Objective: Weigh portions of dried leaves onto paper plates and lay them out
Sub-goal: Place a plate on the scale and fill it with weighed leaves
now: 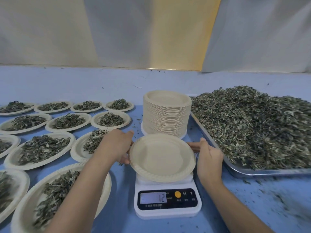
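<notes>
Plainly empty paper plate (161, 157), pale beige, crimped rim

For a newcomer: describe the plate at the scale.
Find the steel tray of leaves at right. Left of it stands a white scale, the plate held over it. Only this one is loose and empty; others are stacked or filled.
</notes>
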Tool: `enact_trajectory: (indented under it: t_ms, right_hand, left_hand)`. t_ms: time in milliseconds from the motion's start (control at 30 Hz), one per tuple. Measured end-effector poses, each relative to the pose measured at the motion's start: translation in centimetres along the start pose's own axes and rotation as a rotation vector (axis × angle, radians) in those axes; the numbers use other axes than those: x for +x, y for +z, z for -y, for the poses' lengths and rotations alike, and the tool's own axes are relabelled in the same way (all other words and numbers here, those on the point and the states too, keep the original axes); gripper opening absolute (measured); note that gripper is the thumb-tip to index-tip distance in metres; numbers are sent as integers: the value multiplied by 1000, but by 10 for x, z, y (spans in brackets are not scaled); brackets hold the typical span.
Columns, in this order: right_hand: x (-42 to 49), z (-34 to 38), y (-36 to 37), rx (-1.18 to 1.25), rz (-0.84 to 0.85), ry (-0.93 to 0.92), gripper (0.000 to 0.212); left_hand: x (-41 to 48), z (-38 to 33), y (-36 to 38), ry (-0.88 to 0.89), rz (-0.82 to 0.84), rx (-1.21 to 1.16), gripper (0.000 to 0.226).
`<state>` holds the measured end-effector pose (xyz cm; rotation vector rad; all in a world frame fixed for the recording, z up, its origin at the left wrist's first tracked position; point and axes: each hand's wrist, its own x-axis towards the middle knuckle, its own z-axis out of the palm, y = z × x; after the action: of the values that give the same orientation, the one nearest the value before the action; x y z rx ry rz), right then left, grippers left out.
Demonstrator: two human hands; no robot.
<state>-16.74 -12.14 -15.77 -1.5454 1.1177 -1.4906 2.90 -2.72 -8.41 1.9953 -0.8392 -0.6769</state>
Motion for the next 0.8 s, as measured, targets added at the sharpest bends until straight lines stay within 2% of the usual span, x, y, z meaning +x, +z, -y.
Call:
enact_trajectory:
  t_ms: [200,333,433,533,667,800]
  right_hand:
    - [0,-2,0,-7,38,33,49]
    - [0,-2,-1,-26,50,44,49]
    - [1,-3,-1,-19,37,57,47]
    - [1,0,-1,1,29,37,44]
    - [9,21,-7,44,15,-17,38]
    - [37,38,-29,-86,-38,-94,29]
  left_hand:
    - [-4,2,-3,5,-3,129,43]
    - [-2,5,0,10,-16,162,38]
    - [0,7,2,92,-70,307,38]
    - [-3,7,7,255,-222,415,38]
    - [-14,-6,21,518,-334,289,27]
    - [-26,-24,44,601,-187,122,23]
